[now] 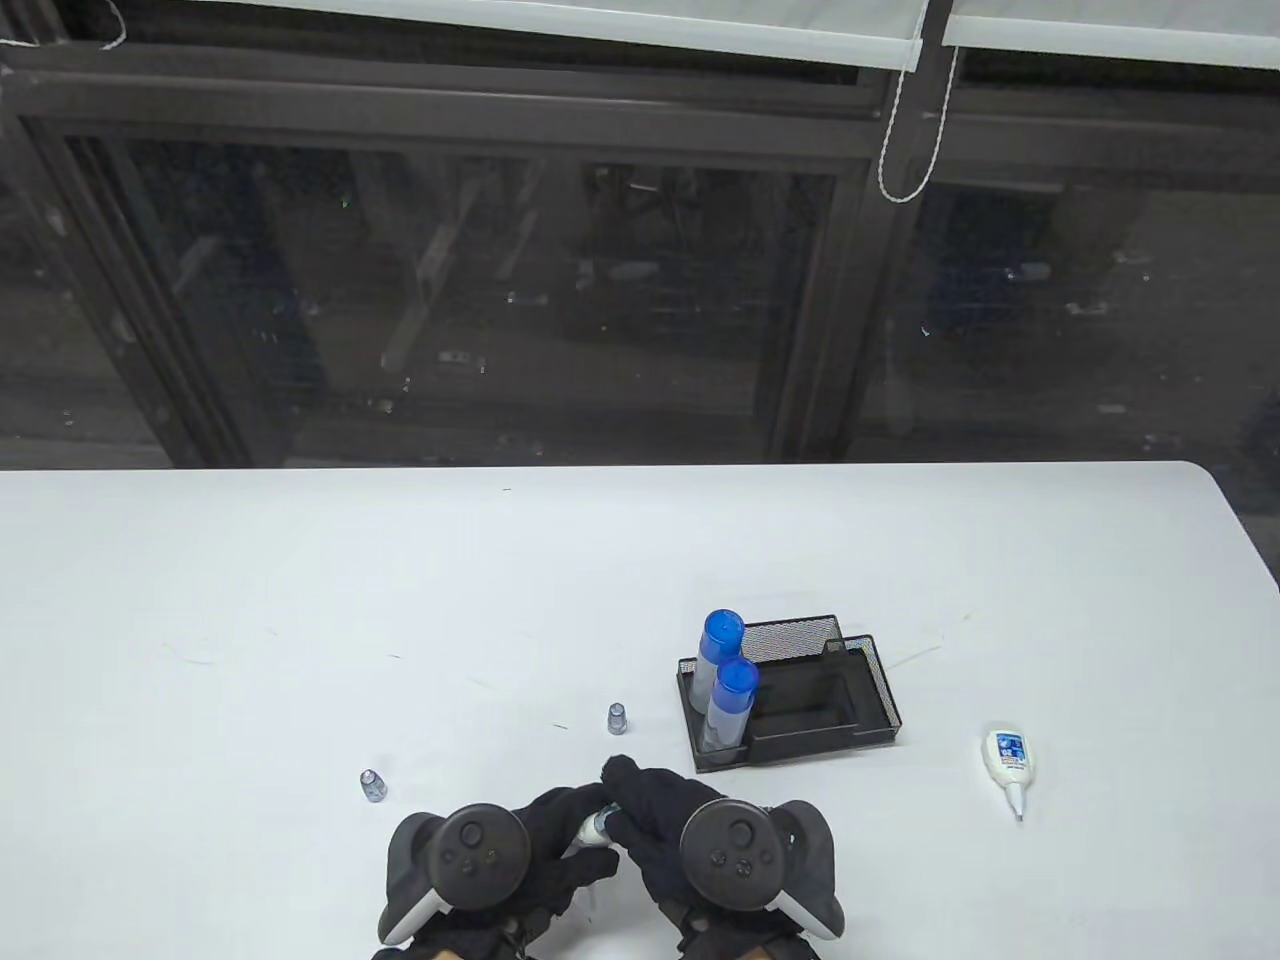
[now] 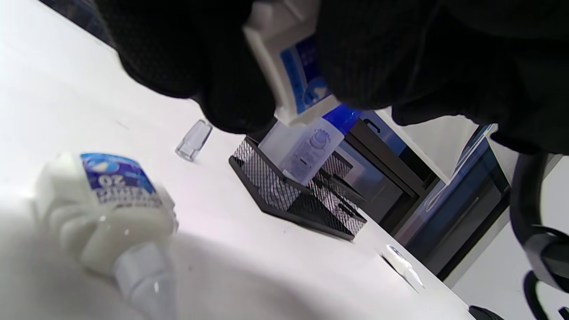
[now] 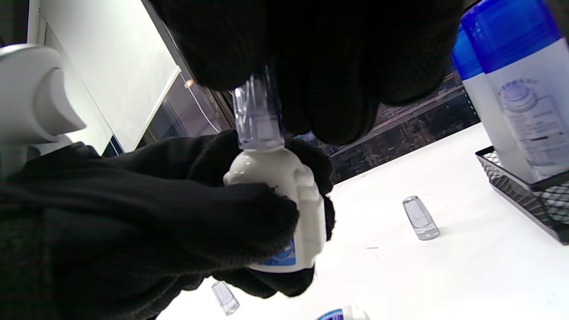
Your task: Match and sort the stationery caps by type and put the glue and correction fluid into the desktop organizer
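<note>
the left hand [image 1: 520, 850] is gripping a white correction fluid bottle [image 3: 284, 209] just in front of the black mesh organizer [image 1: 860, 700], fingers curled round its body. the right hand [image 1: 680, 820] is pinching a clear cap [image 3: 258, 115] sitting on the bottle's neck. two blue-capped glue sticks [image 1: 728, 690] are standing in the organizer's left compartment. two loose clear caps [image 1: 617, 718] are standing left of the organizer, and another correction bottle [image 1: 1006, 760] is lying to its right.

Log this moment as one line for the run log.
left hand grips correction fluid bottle | right hand pinches clear cap on it | organizer: two glue sticks
</note>
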Available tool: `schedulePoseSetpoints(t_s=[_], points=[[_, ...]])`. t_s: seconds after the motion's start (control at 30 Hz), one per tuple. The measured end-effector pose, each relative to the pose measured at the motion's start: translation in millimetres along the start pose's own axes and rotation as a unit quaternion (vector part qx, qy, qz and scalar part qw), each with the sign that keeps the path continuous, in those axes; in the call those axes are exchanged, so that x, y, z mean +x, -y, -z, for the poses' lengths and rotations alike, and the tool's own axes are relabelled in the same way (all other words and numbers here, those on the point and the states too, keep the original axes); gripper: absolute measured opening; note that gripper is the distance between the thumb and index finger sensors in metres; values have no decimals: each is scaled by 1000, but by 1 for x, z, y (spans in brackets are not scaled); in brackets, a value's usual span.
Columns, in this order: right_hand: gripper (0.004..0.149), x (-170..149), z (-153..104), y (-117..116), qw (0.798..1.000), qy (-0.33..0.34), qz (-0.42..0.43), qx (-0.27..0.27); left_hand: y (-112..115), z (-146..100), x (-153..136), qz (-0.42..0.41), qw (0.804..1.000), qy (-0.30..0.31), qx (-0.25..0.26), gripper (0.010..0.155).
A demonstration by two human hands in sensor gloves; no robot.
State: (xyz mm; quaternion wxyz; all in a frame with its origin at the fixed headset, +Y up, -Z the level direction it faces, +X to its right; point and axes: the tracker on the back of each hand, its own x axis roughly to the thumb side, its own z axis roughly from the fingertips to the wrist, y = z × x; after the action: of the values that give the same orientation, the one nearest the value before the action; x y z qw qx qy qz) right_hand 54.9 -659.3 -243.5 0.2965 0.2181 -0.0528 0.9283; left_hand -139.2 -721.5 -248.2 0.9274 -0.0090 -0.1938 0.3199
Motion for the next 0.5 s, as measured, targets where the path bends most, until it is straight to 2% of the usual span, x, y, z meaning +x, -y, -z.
schedulePoseSetpoints(t_s=[0.2,0.27,0.33,0.4,0.43,0.5], points=[[48,0,6,-3,1000,-1,5,7,-2,0,-2,3,1000,-5,14,58],[48,2,3,-5,1000,3,2,11,-4,-4,2,26,999,-3,23,58],[47,5,-5,-8,1000,8,-5,-6,-7,-6,5,64,997,8,32,58],[47,3,-9,-5,999,24,-11,-32,-8,-6,8,43,998,21,37,58],[47,2,-9,-4,999,17,6,-31,-8,-5,9,43,998,20,31,58],[48,0,-8,3,1000,16,0,8,-7,-6,9,43,998,31,28,59]])
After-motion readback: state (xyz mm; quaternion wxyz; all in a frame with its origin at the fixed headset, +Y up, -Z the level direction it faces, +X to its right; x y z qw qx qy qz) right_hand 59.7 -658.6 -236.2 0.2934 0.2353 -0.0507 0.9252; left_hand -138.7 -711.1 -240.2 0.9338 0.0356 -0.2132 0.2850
